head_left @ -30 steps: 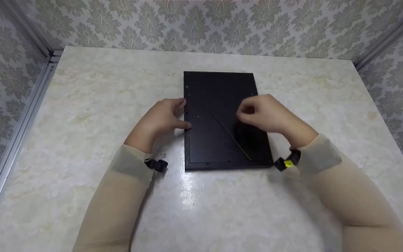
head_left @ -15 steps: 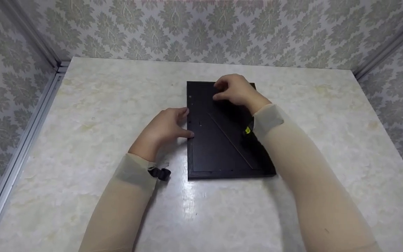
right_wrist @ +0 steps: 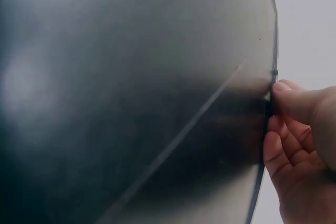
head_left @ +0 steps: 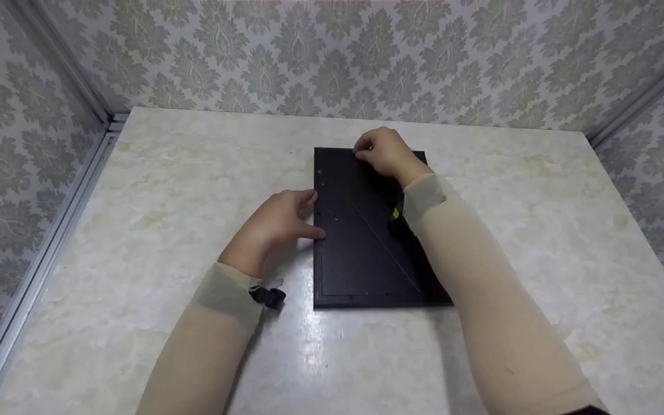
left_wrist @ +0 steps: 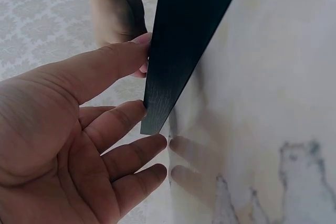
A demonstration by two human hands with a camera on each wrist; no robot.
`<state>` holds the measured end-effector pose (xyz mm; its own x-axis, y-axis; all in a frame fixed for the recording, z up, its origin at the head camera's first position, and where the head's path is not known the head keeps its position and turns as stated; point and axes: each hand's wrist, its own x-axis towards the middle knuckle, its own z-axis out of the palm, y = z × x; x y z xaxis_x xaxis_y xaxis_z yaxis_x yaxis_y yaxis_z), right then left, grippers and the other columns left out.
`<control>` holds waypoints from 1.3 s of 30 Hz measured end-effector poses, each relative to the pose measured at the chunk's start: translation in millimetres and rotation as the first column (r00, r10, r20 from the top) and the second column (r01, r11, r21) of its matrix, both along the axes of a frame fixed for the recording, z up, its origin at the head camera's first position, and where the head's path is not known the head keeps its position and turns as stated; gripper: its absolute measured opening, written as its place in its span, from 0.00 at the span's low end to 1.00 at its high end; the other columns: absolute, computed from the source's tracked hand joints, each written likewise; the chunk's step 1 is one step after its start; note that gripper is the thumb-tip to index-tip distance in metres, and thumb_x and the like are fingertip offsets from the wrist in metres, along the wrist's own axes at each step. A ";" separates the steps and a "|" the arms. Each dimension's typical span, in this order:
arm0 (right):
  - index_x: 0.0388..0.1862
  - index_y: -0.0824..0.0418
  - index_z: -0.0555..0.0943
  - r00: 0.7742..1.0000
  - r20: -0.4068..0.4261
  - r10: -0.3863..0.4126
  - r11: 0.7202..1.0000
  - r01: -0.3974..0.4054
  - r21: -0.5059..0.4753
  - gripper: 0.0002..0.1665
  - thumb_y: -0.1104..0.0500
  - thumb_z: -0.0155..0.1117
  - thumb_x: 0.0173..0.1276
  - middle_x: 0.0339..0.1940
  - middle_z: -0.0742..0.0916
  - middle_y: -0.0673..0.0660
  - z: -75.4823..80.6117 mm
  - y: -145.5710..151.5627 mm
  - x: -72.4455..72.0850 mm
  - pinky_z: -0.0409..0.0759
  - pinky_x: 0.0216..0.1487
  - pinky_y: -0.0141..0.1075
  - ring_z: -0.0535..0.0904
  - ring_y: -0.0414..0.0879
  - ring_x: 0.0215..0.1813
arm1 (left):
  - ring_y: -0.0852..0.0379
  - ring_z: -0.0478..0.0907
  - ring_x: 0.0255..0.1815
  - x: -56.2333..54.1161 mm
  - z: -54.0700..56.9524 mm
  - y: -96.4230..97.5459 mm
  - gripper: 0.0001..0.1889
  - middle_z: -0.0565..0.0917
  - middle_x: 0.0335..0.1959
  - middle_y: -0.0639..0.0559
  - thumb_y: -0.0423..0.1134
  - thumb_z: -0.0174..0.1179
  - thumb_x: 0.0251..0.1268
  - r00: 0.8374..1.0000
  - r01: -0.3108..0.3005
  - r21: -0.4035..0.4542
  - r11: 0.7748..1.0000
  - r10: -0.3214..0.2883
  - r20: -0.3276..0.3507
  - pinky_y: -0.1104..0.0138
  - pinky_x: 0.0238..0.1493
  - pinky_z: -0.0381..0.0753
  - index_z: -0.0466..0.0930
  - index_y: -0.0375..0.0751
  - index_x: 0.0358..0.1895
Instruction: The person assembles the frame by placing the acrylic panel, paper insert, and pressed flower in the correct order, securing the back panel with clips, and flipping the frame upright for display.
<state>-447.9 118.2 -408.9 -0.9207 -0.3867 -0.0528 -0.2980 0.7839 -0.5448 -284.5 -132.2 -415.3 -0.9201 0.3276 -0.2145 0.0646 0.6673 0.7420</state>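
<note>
A black picture frame (head_left: 343, 259) lies on the table with its back up. A thin diagonal line (head_left: 387, 248), perhaps the edge of a stand flap, crosses the backing. Spread along the near-left side, my left hand (head_left: 271, 222) touches the frame: thumb on the upper edge, fingertips against the side wall (left_wrist: 178, 35). My right hand (head_left: 387, 151) is at the far edge, its thumb and curled fingers pinching there. A small dark bit (right_wrist: 268, 107) shows between those fingertips in the right wrist view; whether it is a tab is unclear. The right forearm hides the frame's right side.
The pale marbled table (head_left: 136, 248) extends on both sides of the frame. Behind it stands a leaf-patterned wall (head_left: 332, 63), with metal rails (head_left: 26, 271) along the left. Dark bands with small devices (head_left: 268, 297) sit on the wrists.
My right hand has gone from over the frame's right middle to its far edge, and its fingers have closed there. The left hand stays at the left side. The head view has shifted slightly.
</note>
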 end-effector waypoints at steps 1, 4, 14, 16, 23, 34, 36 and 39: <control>0.61 0.63 0.92 1.000 -0.007 0.004 1.000 -0.004 -0.003 0.13 0.62 0.67 0.86 0.62 0.93 0.64 -0.9 -0.3 -0.2 0.84 0.74 0.52 0.88 0.59 0.65 | 0.43 0.62 0.93 0.3 -0.1 0.0 0.53 0.66 0.91 0.47 0.42 0.81 0.69 1.000 0.001 -0.003 1.000 -0.001 0.000 0.51 0.95 0.58 0.59 0.36 0.91; 0.59 0.64 0.92 0.999 -0.023 0.027 1.000 -0.027 -0.001 0.12 0.63 0.68 0.85 0.60 0.93 0.64 -1.6 -1.8 -0.5 0.85 0.72 0.53 0.88 0.59 0.63 | 0.42 0.63 0.93 0.5 -0.3 -0.1 0.52 0.66 0.91 0.46 0.42 0.81 0.69 1.000 0.003 -0.007 1.000 -0.003 -0.004 0.50 0.95 0.59 0.59 0.36 0.91; 0.59 0.64 0.91 0.999 -0.027 0.045 0.999 -0.045 -0.004 0.11 0.64 0.69 0.84 0.59 0.93 0.65 -3.8 -2.7 -2.2 0.84 0.70 0.53 0.87 0.59 0.61 | 0.43 0.61 0.94 0.0 -2.6 1.0 0.52 0.66 0.91 0.47 0.42 0.80 0.71 1.000 0.003 -0.013 1.000 -0.003 -0.001 0.50 0.96 0.56 0.58 0.36 0.91; 0.59 0.64 0.92 0.999 -0.023 0.042 0.999 -0.043 -0.007 0.12 0.64 0.69 0.84 0.60 0.93 0.65 -4.8 -2.7 -2.7 0.84 0.71 0.53 0.88 0.59 0.62 | 0.43 0.62 0.93 0.1 -2.8 1.1 0.52 0.66 0.91 0.47 0.42 0.80 0.70 1.000 0.003 -0.012 1.000 -0.003 -0.002 0.50 0.96 0.56 0.58 0.36 0.91; 0.61 0.63 0.90 0.999 0.036 0.013 1.000 -0.012 -0.013 0.13 0.63 0.65 0.87 0.63 0.91 0.64 -2.9 -7.4 -1.8 0.83 0.72 0.52 0.85 0.57 0.62 | 0.44 0.61 0.94 1.0 -0.8 0.3 0.53 0.66 0.92 0.50 0.41 0.80 0.70 1.000 -0.009 0.007 1.000 0.009 0.030 0.49 0.95 0.59 0.58 0.39 0.92; 0.63 0.67 0.88 0.998 0.050 0.025 0.999 -0.026 0.027 0.14 0.64 0.62 0.88 0.63 0.90 0.66 -1.3 -11.6 -2.8 0.82 0.74 0.53 0.84 0.57 0.62 | 0.45 0.62 0.93 -1.0 -2.5 -0.5 0.53 0.64 0.92 0.47 0.40 0.80 0.71 1.000 0.002 0.020 1.000 -0.003 0.028 0.50 0.95 0.59 0.56 0.37 0.92; 0.63 0.67 0.88 0.998 0.043 0.037 0.999 -0.038 0.033 0.14 0.64 0.61 0.88 0.62 0.90 0.66 -3.1 -10.6 -4.1 0.82 0.73 0.53 0.83 0.57 0.61 | 0.45 0.62 0.93 -1.0 -2.3 0.2 0.53 0.64 0.92 0.47 0.41 0.80 0.71 1.000 0.002 0.011 1.000 -0.002 0.027 0.50 0.95 0.58 0.57 0.37 0.92; 0.62 0.67 0.88 0.997 0.034 0.063 0.997 -0.065 0.037 0.13 0.64 0.60 0.88 0.62 0.90 0.66 -4.6 -9.4 -5.8 0.81 0.73 0.54 0.82 0.57 0.60 | 0.44 0.61 0.94 -1.3 -2.4 0.9 0.53 0.64 0.92 0.48 0.41 0.80 0.71 1.000 -0.004 -0.008 1.000 0.004 0.026 0.49 0.95 0.58 0.57 0.37 0.92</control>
